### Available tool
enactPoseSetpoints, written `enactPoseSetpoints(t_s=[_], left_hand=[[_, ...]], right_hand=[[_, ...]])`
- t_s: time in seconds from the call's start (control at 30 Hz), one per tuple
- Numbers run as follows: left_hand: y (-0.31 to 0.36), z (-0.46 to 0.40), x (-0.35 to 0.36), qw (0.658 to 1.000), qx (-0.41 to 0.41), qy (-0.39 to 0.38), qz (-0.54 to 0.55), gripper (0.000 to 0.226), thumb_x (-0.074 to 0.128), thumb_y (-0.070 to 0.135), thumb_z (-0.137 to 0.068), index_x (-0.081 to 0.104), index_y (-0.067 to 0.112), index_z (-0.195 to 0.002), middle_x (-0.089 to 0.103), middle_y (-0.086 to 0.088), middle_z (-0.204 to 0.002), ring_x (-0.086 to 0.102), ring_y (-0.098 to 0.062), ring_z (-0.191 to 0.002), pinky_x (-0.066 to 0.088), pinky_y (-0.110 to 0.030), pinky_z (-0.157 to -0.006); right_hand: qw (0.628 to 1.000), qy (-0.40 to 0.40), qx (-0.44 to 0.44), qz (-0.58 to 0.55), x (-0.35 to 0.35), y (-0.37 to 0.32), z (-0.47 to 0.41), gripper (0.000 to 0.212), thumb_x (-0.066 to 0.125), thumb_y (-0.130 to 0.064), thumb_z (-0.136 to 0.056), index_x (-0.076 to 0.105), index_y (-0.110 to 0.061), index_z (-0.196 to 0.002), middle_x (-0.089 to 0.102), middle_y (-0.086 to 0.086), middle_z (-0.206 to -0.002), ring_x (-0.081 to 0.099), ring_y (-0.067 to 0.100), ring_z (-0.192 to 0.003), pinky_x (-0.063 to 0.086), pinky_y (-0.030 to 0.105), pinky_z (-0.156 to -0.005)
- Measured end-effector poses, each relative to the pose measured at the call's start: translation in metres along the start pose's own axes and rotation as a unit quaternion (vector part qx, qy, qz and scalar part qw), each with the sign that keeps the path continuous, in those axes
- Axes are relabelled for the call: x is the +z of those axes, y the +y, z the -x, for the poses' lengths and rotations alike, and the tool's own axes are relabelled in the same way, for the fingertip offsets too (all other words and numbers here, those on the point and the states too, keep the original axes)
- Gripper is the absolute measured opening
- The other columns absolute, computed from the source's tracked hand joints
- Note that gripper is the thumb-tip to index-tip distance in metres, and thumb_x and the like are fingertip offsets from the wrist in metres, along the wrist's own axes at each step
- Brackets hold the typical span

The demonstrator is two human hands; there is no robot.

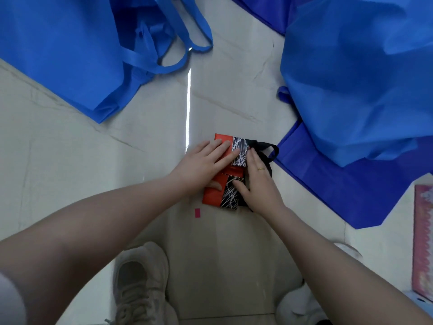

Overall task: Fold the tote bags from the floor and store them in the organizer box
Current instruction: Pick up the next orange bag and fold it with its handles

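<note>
From the head view, the orange-and-black tote bag (221, 181) lies on the floor (70, 165), folded to a small packet between both hands. The left hand (203, 164) presses it with flat, straight fingers; the right hand (257, 181) rests on its right edge, fingers extended. Its black handles (269, 150) stick out loose, so easing the pressure would likely let the folds spring open.

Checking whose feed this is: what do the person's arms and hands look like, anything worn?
Both forearms are bare, with no sleeves, gloves or watch in view. The right hand wears a thin gold ring on one finger. The left hand shows no jewellery.
</note>
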State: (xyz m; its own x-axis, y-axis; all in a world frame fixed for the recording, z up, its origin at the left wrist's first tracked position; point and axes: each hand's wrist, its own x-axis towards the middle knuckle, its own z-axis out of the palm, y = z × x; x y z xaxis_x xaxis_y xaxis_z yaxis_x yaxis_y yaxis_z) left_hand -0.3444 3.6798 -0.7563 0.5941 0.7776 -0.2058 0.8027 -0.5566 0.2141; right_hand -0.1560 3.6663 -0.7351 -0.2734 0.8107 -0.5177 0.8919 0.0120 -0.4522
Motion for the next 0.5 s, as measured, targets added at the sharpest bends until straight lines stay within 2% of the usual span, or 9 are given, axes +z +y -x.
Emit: enactPoseSetpoints(t_s=[0.07,0.13,0.17,0.23,0.3,0.37,0.43,0.5], left_hand=[[-0.001,0.002,0.001,1.0,0.005,0.003,-0.004,0.101,0.081,0.062,-0.044,0.056,0.015,-0.13,0.061,-0.016,-0.123,0.06,-0.034,-0.11,0.05,-0.043,-0.088],[-0.001,0.005,0.004,1.0,0.014,0.003,-0.007,0.098,0.081,0.062,-0.045,0.054,0.017,-0.129,0.062,-0.016,-0.12,0.061,-0.035,-0.107,0.051,-0.043,-0.086],[-0.001,0.006,0.005,1.0,0.016,0.001,-0.008,0.098,0.08,0.061,-0.046,0.05,0.019,-0.129,0.063,-0.016,-0.119,0.061,-0.034,-0.107,0.051,-0.042,-0.086],[-0.001,0.007,0.007,1.0,0.016,0.003,-0.003,0.095,0.081,0.059,-0.048,0.047,0.02,-0.128,0.062,-0.016,-0.119,0.06,-0.035,-0.108,0.051,-0.042,-0.086],[-0.001,0.008,0.011,1.0,0.013,0.011,0.003,0.093,0.081,0.058,-0.05,0.047,0.021,-0.128,0.061,-0.017,-0.121,0.06,-0.035,-0.11,0.05,-0.043,-0.087],[-0.001,0.009,0.011,1.0,0.0,0.008,0.006,0.092,0.08,0.058,-0.052,0.048,0.022,-0.13,0.059,-0.017,-0.125,0.058,-0.035,-0.112,0.049,-0.044,-0.089],[-0.001,0.009,0.009,1.0,0.0,-0.007,0.008,0.09,0.082,0.059,-0.05,0.057,0.02,-0.127,0.058,-0.019,-0.126,0.058,-0.036,-0.112,0.049,-0.046,-0.09],[-0.003,0.006,0.004,0.999,0.007,-0.032,-0.002,0.091,0.082,0.061,-0.045,0.061,0.019,-0.124,0.056,-0.021,-0.128,0.057,-0.038,-0.114,0.047,-0.049,-0.092]], right_hand=[[0.999,-0.015,-0.022,0.037,0.002,0.004,0.005,0.085,0.059,-0.035,-0.089,0.005,-0.015,-0.152,0.008,0.003,-0.159,0.008,0.018,-0.146,0.012,0.031,-0.118],[0.995,-0.016,-0.036,0.095,0.004,0.007,0.014,0.089,0.064,-0.038,-0.085,0.009,-0.014,-0.151,0.013,0.008,-0.158,0.013,0.023,-0.145,0.015,0.033,-0.116],[0.992,-0.004,-0.045,0.121,0.006,0.006,0.019,0.092,0.069,-0.04,-0.08,0.016,-0.012,-0.15,0.021,0.011,-0.155,0.022,0.026,-0.142,0.023,0.036,-0.114],[0.986,0.039,-0.08,0.142,0.015,0.004,0.027,0.09,0.079,-0.042,-0.066,0.038,-0.01,-0.139,0.045,0.014,-0.139,0.046,0.03,-0.125,0.043,0.042,-0.099],[0.979,0.099,-0.117,0.136,0.026,0.002,0.03,0.071,0.077,-0.041,-0.066,0.046,-0.014,-0.124,0.056,0.012,-0.124,0.05,0.026,-0.113,0.05,0.043,-0.089],[0.974,0.175,-0.095,0.106,0.023,-0.004,0.023,0.05,0.064,-0.034,-0.077,0.048,-0.014,-0.12,0.056,0.013,-0.123,0.051,0.029,-0.112,0.048,0.045,-0.09],[0.97,0.227,-0.03,0.077,0.01,-0.009,0.008,0.049,0.062,-0.023,-0.083,0.049,-0.01,-0.128,0.05,0.017,-0.133,0.048,0.036,-0.121,0.041,0.048,-0.098],[0.979,0.191,0.031,0.067,-0.007,-0.011,-0.01,0.053,0.059,-0.019,-0.09,0.041,-0.009,-0.14,0.041,0.015,-0.143,0.036,0.035,-0.132,0.029,0.047,-0.108]])
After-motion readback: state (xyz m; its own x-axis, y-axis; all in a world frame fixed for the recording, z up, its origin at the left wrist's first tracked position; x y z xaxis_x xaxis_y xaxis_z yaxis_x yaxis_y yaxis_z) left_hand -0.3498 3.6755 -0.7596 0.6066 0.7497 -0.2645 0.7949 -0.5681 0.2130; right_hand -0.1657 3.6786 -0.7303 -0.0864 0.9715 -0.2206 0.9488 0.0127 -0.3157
